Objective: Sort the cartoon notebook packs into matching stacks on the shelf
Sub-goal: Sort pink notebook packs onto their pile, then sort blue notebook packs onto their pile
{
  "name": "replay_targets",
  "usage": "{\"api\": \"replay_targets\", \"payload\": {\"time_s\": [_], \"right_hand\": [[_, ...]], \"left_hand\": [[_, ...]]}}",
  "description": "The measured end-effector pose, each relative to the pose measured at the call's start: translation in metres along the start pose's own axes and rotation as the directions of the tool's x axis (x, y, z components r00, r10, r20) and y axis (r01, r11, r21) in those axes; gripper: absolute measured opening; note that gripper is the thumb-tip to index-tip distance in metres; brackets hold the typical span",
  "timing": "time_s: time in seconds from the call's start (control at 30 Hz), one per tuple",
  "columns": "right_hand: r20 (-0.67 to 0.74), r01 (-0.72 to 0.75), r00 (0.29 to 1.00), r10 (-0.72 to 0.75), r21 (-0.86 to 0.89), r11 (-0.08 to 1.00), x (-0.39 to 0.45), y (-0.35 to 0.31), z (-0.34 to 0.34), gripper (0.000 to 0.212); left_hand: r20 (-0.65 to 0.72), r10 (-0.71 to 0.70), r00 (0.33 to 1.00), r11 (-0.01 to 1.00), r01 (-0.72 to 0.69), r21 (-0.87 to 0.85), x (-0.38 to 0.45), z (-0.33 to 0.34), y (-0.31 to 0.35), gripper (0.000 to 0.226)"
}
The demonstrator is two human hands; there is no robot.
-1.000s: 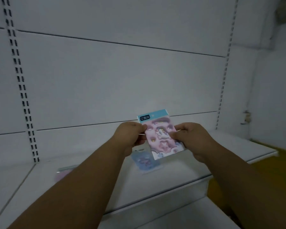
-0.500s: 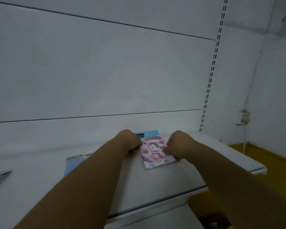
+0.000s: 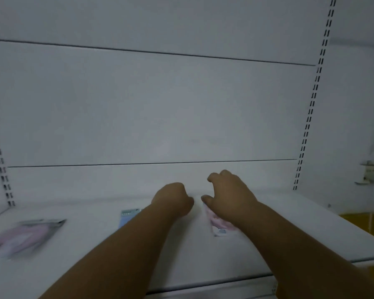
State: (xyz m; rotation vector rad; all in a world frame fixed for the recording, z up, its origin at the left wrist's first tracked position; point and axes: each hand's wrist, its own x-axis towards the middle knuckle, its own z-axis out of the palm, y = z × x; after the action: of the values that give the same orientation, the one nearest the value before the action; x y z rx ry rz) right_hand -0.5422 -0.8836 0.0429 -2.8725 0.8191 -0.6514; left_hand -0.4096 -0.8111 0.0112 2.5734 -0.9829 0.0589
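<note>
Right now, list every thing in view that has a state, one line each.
left hand: fingers curled, holding nothing visible.
right hand: fingers loosely bent, lifted above the pink pack, no grip on it.
pink pack: lying flat on the shelf, partly hidden by the right wrist.
blue pack: flat, partly hidden by the left forearm.
blurred pink pack: lying far left.

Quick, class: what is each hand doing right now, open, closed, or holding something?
Left hand: closed in a fist, holding nothing visible.
Right hand: open, fingers loosely curled, holding nothing.

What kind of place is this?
Probably a shop or stockroom: a white display shelf, slotted rails on the back wall for hanging more shelves, and wrapped notebook packs laid out.
</note>
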Motion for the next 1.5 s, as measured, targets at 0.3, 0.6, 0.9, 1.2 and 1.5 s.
{"api": "replay_targets", "payload": {"time_s": [0.3,0.6,0.9,1.2,1.5], "right_hand": [[-0.116,0.355,0.933,-0.34,0.148,0.923,-0.021,-0.253,-0.016,0.044],[-0.122,0.612,0.785,-0.607,0.305,0.73,-0.082,-0.553,0.01,0.044],[-0.123,0.691,0.712,-0.691,0.302,0.657,-0.057,-0.701,0.052,0.044],[-0.082,0.694,0.7,-0.709,0.309,0.65,0.007,-0.828,0.095,0.046],[-0.058,0.596,0.797,-0.602,0.239,0.766,0.02,-0.891,0.135,0.045]], "left_hand": [[-0.268,-0.062,0.961,0.992,0.09,0.091,-0.129,-0.123,-0.21,0.028],[-0.382,-0.383,0.841,0.878,0.46,0.131,-0.304,-0.244,-0.469,0.026],[-0.397,-0.459,0.795,0.841,0.532,0.092,-0.308,-0.281,-0.614,0.029],[-0.433,-0.454,0.779,0.831,0.545,0.11,-0.251,-0.317,-0.735,0.028],[-0.382,-0.442,0.811,0.806,0.546,0.227,-0.203,-0.338,-0.839,0.038]]}}
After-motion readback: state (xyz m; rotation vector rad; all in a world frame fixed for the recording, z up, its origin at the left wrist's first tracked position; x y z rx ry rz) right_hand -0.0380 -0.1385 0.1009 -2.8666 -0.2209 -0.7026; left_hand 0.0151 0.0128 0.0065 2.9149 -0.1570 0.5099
